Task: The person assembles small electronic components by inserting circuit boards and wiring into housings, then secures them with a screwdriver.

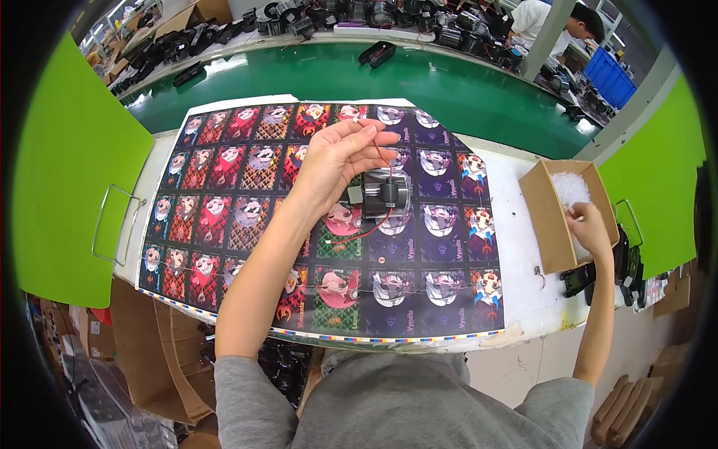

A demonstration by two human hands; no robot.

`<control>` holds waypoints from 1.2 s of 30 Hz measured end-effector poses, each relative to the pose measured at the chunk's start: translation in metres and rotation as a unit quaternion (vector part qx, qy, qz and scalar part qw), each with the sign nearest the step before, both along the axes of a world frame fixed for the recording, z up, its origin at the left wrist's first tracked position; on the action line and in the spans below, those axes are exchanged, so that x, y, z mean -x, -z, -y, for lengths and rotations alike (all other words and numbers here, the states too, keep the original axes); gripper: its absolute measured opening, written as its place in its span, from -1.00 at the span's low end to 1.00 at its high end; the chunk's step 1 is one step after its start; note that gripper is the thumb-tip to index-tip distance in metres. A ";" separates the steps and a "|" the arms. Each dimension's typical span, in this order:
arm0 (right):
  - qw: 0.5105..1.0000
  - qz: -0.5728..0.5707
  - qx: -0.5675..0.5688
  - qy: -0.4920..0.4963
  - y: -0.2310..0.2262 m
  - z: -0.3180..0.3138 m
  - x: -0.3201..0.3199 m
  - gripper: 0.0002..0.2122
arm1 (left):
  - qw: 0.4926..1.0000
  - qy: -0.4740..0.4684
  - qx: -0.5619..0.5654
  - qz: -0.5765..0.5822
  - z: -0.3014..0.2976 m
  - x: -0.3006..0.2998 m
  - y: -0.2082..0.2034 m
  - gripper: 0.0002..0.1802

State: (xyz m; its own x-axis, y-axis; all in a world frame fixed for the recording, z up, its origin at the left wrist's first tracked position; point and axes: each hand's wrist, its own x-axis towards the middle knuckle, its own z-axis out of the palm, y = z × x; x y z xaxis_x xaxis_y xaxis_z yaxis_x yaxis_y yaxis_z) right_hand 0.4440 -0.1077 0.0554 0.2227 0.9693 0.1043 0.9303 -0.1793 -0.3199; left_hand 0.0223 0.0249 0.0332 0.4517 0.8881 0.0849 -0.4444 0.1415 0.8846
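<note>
My left hand (pixel 342 153) is raised over the printed sheet (pixel 250 176), thumb and fingers pinching a thin red wire (pixel 384 155). That wire runs down to a small dark assembly with a black cylindrical part (pixel 389 192), lying on the sheet just below the fingers. A second red lead (pixel 374 228) curves from its lower side to a small white connector (pixel 329 242). My right hand (pixel 589 227) reaches into an open cardboard box (pixel 542 217) at the right. Inside are many small whitish, translucent pieces (pixel 570 187). Its fingers are closed together; what they hold is hidden.
A green conveyor belt (pixel 314 75) crosses beyond the table, carrying a black part (pixel 376 54). Black units crowd the far bench (pixel 299 22), where another person (pixel 550 26) works. Green panels (pixel 75 179) flank the table. Black parts (pixel 628 262) lie beside the box.
</note>
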 end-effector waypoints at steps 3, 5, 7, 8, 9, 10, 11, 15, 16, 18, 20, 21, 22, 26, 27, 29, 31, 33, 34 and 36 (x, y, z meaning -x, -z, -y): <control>0.991 0.007 -0.130 0.032 -0.015 -0.003 0.009 -0.86 | 1.000 -0.015 -0.021 0.014 0.003 -0.003 -0.004 -0.72; 0.980 -0.064 -0.184 0.035 -0.020 -0.011 0.012 -0.90 | 0.996 -0.043 -0.073 -0.006 0.004 -0.004 -0.005 -0.68; 0.969 -0.089 -0.230 0.005 -0.030 -0.024 0.051 -0.92 | 0.995 -0.044 -0.085 -0.008 0.003 -0.005 -0.001 -0.68; 0.969 -0.096 -0.228 -0.008 -0.041 -0.028 0.084 -0.93 | 0.994 -0.047 -0.098 -0.006 0.003 -0.004 0.000 -0.68; 0.970 -0.122 -0.210 -0.025 -0.047 -0.035 0.115 -0.94 | 0.994 -0.049 -0.097 -0.008 0.005 -0.002 0.000 -0.68; 0.970 -0.146 -0.192 -0.039 -0.051 -0.041 0.140 -0.94 | 0.987 -0.062 -0.136 -0.057 0.007 -0.002 -0.002 -0.69; 0.962 -0.169 -0.192 -0.090 -0.052 -0.048 0.157 -0.94 | 0.976 -0.072 -0.175 -0.106 0.008 -0.005 -0.004 -0.69; 0.923 -0.277 -0.106 -0.244 -0.063 -0.081 0.214 -0.85 | 0.974 -0.090 -0.182 -0.102 0.017 -0.012 -0.006 -0.74; 0.911 -0.292 -0.094 -0.276 -0.067 -0.085 0.226 -0.83 | 0.978 -0.090 -0.169 -0.087 0.021 -0.012 -0.009 -0.78; 0.891 -0.342 -0.083 -0.286 -0.065 -0.097 0.238 -0.82 | 0.984 -0.078 -0.146 -0.061 0.018 -0.013 -0.008 -0.87; 0.872 -0.374 -0.090 -0.302 -0.056 -0.108 0.242 -0.82 | 0.985 -0.065 -0.139 -0.074 0.018 -0.012 -0.013 -0.88; 0.859 -0.395 -0.098 -0.311 -0.048 -0.110 0.242 -0.82 | 0.983 -0.078 -0.150 -0.067 0.019 -0.014 -0.010 -0.88; 0.846 -0.414 -0.106 -0.319 -0.040 -0.112 0.242 -0.82 | 0.984 -0.076 -0.147 -0.066 0.019 -0.015 -0.010 -0.87; 0.826 -0.431 -0.061 -0.357 -0.036 -0.115 0.237 -0.83 | 0.980 -0.098 -0.150 -0.086 0.019 -0.015 -0.005 -0.87; 0.827 -0.433 -0.060 -0.354 -0.035 -0.115 0.237 -0.83 | 0.980 -0.105 -0.148 -0.080 0.019 -0.016 -0.005 -0.88; 0.875 -0.333 -0.084 -0.341 -0.035 -0.112 0.239 -0.84 | 0.979 -0.109 -0.148 -0.088 0.020 -0.017 -0.003 -0.89; 0.872 -0.363 -0.076 -0.320 -0.039 -0.108 0.245 -0.85 | 0.972 -0.119 -0.153 -0.131 0.021 -0.016 -0.004 -0.89; 0.881 -0.338 -0.102 -0.314 -0.038 -0.110 0.244 -0.85 | 0.959 -0.150 -0.179 -0.158 0.023 -0.018 -0.004 -0.89; 0.888 -0.307 -0.118 -0.322 -0.033 -0.113 0.242 -0.84 | 0.956 -0.157 -0.182 -0.167 0.024 -0.017 -0.005 -0.91; 0.898 -0.229 -0.151 -0.343 -0.039 -0.106 0.246 -0.85 | 0.910 -0.223 -0.245 -0.249 0.023 -0.018 0.000 -0.90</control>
State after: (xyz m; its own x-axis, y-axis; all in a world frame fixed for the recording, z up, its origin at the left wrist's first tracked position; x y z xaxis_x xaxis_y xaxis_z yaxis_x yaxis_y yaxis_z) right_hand 0.1978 -0.0019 0.0948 -0.3303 0.8371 0.4360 0.5469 0.5462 -0.6344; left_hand 0.0402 0.0023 0.0331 0.1468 0.9032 0.4034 0.1121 -0.4204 0.9004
